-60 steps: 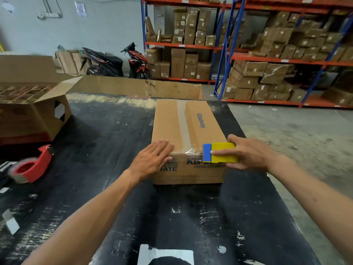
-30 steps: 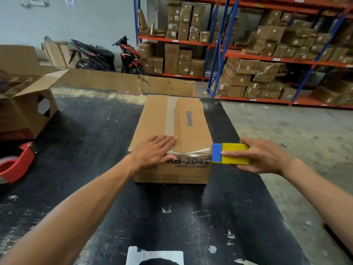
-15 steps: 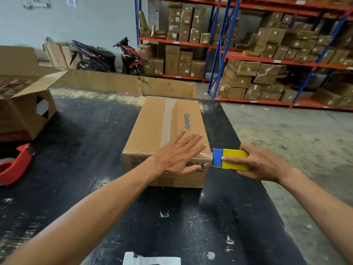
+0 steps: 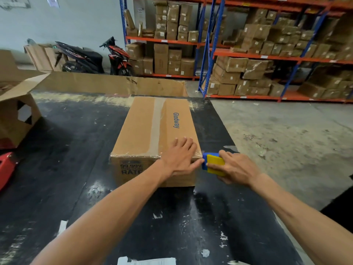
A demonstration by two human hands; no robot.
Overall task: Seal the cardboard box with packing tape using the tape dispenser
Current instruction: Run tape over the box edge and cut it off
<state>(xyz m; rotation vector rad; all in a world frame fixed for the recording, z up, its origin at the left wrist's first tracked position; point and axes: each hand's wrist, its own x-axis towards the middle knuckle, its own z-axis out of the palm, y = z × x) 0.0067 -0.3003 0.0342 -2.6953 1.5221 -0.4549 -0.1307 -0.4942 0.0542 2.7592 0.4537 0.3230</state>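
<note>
Box (image 4: pixel 152 134) mid-frame on counter (image 4: pixel 76 188); left hand (image 4: pixel 180 157) flat on near-right corner, right hand (image 4: pixel 234 167) gripping blue-yellow tool (image 4: pixel 211 162) beside it. Risk: crosswise tape (image 4: pixel 133 154) wrinkles or lifts if pressed unevenly

Blue-orange shelving (image 4: pixel 208 54), concrete floor (image 4: pixel 286 134), parked scooters (image 4: pixel 84 58).

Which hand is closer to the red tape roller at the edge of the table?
The left hand. It rests flat on the box, nearer the red tape roller at the table's far left. The right hand grips the blue-and-yellow tool beyond the box's right corner.
</note>
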